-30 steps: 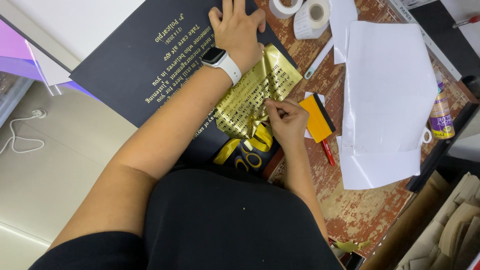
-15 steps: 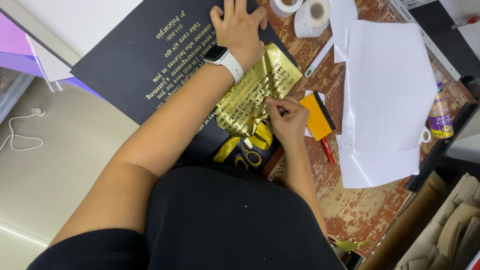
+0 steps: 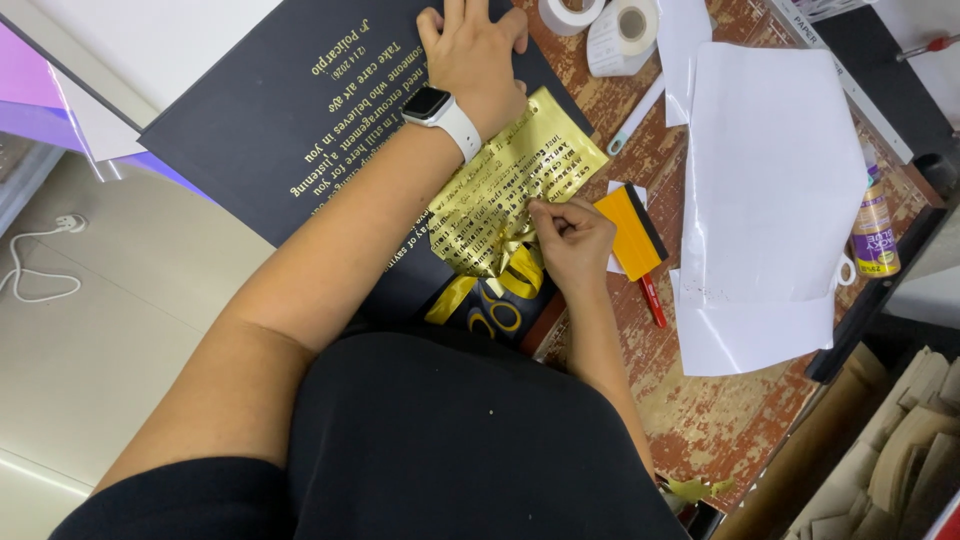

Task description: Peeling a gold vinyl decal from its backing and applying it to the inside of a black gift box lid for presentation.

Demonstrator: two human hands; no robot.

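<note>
Two hands at work in the head view, and hardly any shift over the last second: same spots, same grips, only a slight creep of the right hand (image 3: 570, 240) along the lower edge of the gold foil sheet (image 3: 520, 180). Judged from that, slow careful lifting of the foil off the dark board (image 3: 290, 110), still partway, with curled gold strips already loose near the body. Left hand (image 3: 475, 50) flat and spread, palm down on the board just above the foil's top corner, pinning it; white watch (image 3: 440, 110) on the wrist, forearm stretched straight across the board. Right hand closed in a pinch, thumb and forefinger clamped on the crinkled foil edge, remaining fingers curled under, wrist bent inward, elbow tucked beside the torso. Foil lying tilted on the board between the two hands. Just right of the pinching hand, an orange scraper (image 3: 630, 230) and a red pen (image 3: 652, 300); further right, white paper (image 3: 770, 200) on the worn table (image 3: 700, 410).
</note>
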